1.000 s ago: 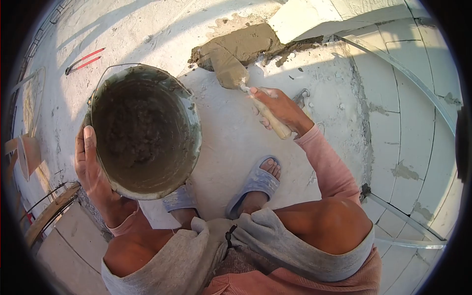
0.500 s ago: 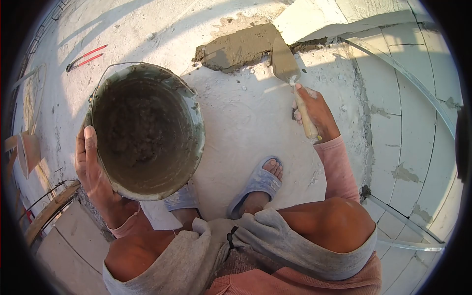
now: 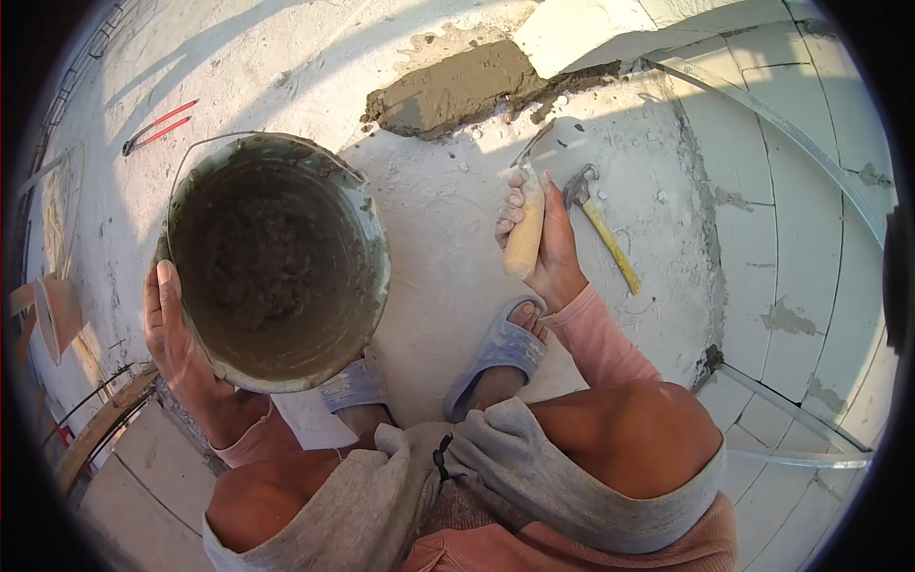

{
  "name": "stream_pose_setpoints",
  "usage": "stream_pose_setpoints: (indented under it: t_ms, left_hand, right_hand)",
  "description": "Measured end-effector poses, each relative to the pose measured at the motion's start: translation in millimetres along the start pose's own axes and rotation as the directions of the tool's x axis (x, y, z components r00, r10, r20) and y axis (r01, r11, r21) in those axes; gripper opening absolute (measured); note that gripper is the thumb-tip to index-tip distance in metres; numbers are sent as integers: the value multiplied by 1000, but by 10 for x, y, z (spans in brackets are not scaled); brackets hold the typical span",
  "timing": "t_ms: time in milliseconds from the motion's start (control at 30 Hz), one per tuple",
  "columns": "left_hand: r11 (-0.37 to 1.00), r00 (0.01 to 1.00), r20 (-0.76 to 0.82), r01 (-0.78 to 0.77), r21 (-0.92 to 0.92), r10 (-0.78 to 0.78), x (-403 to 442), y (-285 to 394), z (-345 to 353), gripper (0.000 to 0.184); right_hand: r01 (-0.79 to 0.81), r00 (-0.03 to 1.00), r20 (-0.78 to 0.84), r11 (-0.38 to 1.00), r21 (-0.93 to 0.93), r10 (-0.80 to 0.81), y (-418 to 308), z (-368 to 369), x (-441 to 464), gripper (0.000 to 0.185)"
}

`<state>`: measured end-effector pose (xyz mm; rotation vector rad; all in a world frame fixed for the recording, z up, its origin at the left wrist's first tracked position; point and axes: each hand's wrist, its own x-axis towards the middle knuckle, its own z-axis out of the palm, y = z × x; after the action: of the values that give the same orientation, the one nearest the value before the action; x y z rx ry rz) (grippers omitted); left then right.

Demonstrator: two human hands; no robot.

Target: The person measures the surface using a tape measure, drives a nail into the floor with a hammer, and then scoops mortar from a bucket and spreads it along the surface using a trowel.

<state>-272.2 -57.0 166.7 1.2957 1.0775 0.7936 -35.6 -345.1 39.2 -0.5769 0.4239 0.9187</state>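
My left hand (image 3: 176,329) is wrapped round the left rim of a bucket (image 3: 276,262) that has wet grey mortar inside. Closed round the wooden handle of a trowel (image 3: 524,224) is my right hand (image 3: 541,224); the blade is turned nearly edge-on to the camera, above the floor. Beyond it a thick bed of mortar (image 3: 457,91) lies on the floor against a pale block (image 3: 581,33). Just right of my right hand lies a hammer (image 3: 607,234) with a yellow handle.
Red-handled pincers (image 3: 159,127) lie on the floor beyond the bucket. A curved metal strip (image 3: 782,124) crosses the pale block wall (image 3: 801,257) on the right. More metal profiles (image 3: 791,410) are at lower right. Wooden boards (image 3: 105,424) and thin rods stand at lower left.
My right hand has swung left and back from the mortar's right end, and the trowel blade has turned edge-on. The hammer now shows fully. My left hand remains on the bucket.
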Motion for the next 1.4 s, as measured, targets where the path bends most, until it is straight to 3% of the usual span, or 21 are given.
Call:
stream_pose_setpoints:
  t_ms: [67, 167, 300, 400, 500, 533, 600, 667, 733, 767, 800, 833, 900, 1000, 1200, 1233, 1367, 1400]
  left_hand:
    - [1000, 1000, 1, -7, -8, 7, -1, 0, -37, 38]
    - [1000, 1000, -2, -3, -21, 3, -20, 8, -91, 38]
    - [998, 1000, -12, 3, -62, -4, -23, 19, -155, 39]
    - [994, 1000, -15, -8, -105, 6, 15, 42, -179, 39]
    - [989, 1000, -2, -26, -149, 26, 67, 101, -124, 39]
    - [988, 999, 16, -38, -151, 41, 82, 115, -71, 39]
    - [994, 996, 71, -52, -96, 59, 97, 168, 61, 41]
    - [996, 993, 84, -85, -27, 87, 134, 175, 165, 43]
    - [989, 988, 82, -134, 66, 128, 209, 100, 134, 45]
    - [975, 975, 126, -198, 104, 185, 259, 57, 74, 46]
    - [968, 964, 161, -229, 104, 211, 296, 39, 63, 47]
    - [961, 952, 196, -259, 101, 236, 337, 20, 55, 49]
    - [972, 943, 273, -221, 81, 191, 347, 99, 69, 46]
    - [985, 923, 348, -173, -4, 164, 362, 122, 116, 49]
    - [976, 915, 366, -207, 60, 171, 534, 83, -49, 54]
    - [978, 914, 372, -202, 62, 165, 577, 96, -80, 54]
    - [924, 874, 402, -354, 145, 272, 620, 90, -172, 53]
    - [947, 886, 395, -304, 105, 241, 614, 87, -147, 53]
  right_hand:
    - [57, 998, 9, 997, 49, -57, 96, 99, 241, 47]
    - [17, 998, 58, 1000, 5, -17, 407, 323, 444, 48]
    - [-139, 981, 111, 974, -180, 161, 802, 431, 311, 55]
    - [-198, 979, 6, 954, -225, 205, 725, 288, -17, 57]
    - [-263, 964, -160, 839, -476, 211, 484, 240, -502, 58]
    - [-266, 962, -200, 786, -558, 184, 412, 216, -644, 56]
    - [-229, 968, -251, 500, -835, 24, 246, 313, -891, 50]
    - [-199, 979, -199, 8, -980, -48, 12, 530, -1050, 43]
    - [-95, 994, -68, -406, -909, -82, -138, 806, -1078, 40]
    - [91, 989, 141, -566, -820, -45, -155, 925, -1081, 38]
    - [254, 937, 348, -698, -669, 7, -153, 1043, -1060, 37]
    - [347, 902, 421, -742, -574, 96, -129, 1189, -1007, 35]
    - [486, 814, 516, -799, -353, 267, -84, 1443, -815, 32]
    - [504, 770, 541, -843, -188, 339, 240, 1513, -387, 31]
    - [481, 695, 644, -873, -84, 320, 868, 1429, -39, 33]
    - [487, 773, 533, -860, -151, 344, 909, 1436, -77, 32]
    - [562, 779, 381, -823, -75, 497, 822, 1432, -235, 29]
    - [519, 810, 350, -853, -57, 470, 776, 1567, -265, 31]
